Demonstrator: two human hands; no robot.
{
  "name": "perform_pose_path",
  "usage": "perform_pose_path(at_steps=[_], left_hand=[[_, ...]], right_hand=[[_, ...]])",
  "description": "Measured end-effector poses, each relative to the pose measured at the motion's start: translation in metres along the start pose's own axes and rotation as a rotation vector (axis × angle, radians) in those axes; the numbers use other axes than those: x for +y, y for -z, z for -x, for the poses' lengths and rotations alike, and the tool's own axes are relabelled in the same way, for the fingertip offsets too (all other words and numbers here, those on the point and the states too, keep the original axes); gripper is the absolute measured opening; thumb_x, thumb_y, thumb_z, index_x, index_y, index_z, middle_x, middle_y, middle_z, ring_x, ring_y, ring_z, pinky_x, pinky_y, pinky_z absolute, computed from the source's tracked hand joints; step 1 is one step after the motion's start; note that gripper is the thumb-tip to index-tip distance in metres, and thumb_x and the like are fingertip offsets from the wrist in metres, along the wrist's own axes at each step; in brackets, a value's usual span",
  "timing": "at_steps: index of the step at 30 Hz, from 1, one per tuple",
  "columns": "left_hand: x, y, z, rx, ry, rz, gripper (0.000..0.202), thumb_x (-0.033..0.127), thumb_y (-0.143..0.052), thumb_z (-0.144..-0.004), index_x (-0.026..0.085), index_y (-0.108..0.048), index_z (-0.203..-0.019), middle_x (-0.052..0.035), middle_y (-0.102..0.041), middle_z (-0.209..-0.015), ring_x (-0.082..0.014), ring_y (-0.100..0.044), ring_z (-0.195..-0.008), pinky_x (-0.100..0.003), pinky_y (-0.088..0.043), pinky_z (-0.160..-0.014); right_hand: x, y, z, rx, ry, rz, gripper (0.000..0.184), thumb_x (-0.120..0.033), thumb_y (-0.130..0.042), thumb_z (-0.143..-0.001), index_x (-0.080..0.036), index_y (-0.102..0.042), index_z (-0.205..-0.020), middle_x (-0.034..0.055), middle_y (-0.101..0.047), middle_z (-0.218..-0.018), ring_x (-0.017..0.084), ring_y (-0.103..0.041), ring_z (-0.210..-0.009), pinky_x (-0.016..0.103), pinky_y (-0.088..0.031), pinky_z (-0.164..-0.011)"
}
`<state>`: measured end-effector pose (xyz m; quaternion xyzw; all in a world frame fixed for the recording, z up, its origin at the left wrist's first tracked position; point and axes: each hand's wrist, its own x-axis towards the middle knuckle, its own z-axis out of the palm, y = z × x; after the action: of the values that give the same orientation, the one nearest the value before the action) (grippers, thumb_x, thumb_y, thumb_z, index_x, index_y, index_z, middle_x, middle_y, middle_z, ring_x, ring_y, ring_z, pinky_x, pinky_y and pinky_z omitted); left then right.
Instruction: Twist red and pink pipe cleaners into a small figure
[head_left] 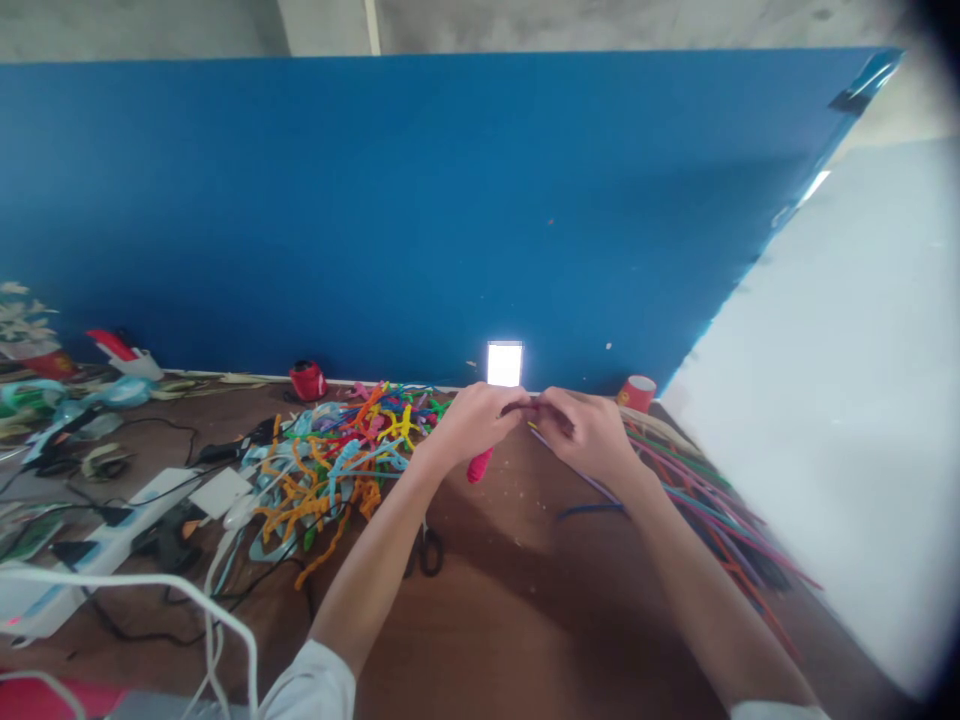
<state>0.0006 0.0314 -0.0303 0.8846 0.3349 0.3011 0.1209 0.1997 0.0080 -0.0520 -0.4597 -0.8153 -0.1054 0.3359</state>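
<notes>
My left hand (480, 420) is closed above the table, fingers bent inward. Below its palm sticks out a bright pink coiled pipe cleaner (480, 466), the rest hidden by the hand. My right hand (589, 430) is pinched close beside it. The fingertips of both hands nearly meet around a thin dark strand (528, 406), too small to tell apart. Just behind the hands stands a glaring white lit rectangle (505, 365). Black-handled scissors (429, 552) lie under my left forearm.
Tangled, shaped pipe cleaners (352, 450) cover the left of the table (517, 620). Straight pipe cleaners (720, 510) lie right, near a red cup (637, 392). A power strip (97, 560), white cables (187, 590) and a glue gun (169, 535) occupy the left. A blue panel (420, 210) closes the back.
</notes>
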Motion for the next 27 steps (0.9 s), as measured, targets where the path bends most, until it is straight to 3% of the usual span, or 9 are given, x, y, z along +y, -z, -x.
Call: perform_pose_path(at_steps=[8, 17, 23, 27], left_hand=[[0.0025, 0.0036, 0.0007, -0.019, 0.012, 0.005, 0.022, 0.018, -0.049, -0.092, 0.019, -0.071, -0.092, -0.0015, -0.073, -0.078, -0.0128, -0.064, -0.066, -0.024, -0.041, -0.066], [-0.0042, -0.0016, -0.0014, 0.014, -0.071, 0.038, 0.017, 0.020, -0.054, -0.092, 0.022, -0.070, -0.097, -0.0018, -0.075, -0.099, -0.0172, -0.068, -0.092, -0.026, -0.045, -0.080], [-0.0002, 0.0010, 0.0010, -0.007, -0.007, 0.057, 0.035, 0.020, -0.056, -0.089, 0.024, -0.056, -0.124, -0.0005, -0.071, -0.090, -0.0155, -0.064, -0.079, -0.025, -0.044, -0.072], [-0.0028, -0.0012, 0.0008, 0.016, -0.024, 0.050, 0.048, 0.016, -0.057, -0.086, 0.021, -0.047, -0.133, -0.0017, -0.068, -0.092, -0.0162, -0.061, -0.082, -0.028, -0.045, -0.077]], right_hand=[[-0.0010, 0.0013, -0.0002, -0.027, 0.026, 0.009, 0.013, -0.021, -0.051, -0.087, -0.021, -0.065, -0.086, 0.0021, -0.070, -0.076, 0.015, -0.057, -0.062, 0.027, -0.030, -0.059], [0.0020, -0.0004, 0.0009, 0.054, 0.100, 0.020, 0.011, -0.021, -0.056, -0.082, -0.020, -0.066, -0.078, 0.0012, -0.071, -0.071, 0.015, -0.059, -0.060, 0.027, -0.032, -0.059], [0.0026, -0.0023, 0.0004, 0.150, 0.140, 0.062, 0.009, -0.018, -0.057, -0.075, -0.021, -0.063, -0.070, -0.0015, -0.066, -0.062, 0.013, -0.053, -0.053, 0.027, -0.031, -0.056], [0.0021, 0.0018, 0.0003, 0.225, 0.154, 0.103, 0.012, -0.015, -0.056, -0.071, -0.020, -0.055, -0.061, -0.0030, -0.057, -0.054, 0.012, -0.046, -0.050, 0.027, -0.032, -0.055]])
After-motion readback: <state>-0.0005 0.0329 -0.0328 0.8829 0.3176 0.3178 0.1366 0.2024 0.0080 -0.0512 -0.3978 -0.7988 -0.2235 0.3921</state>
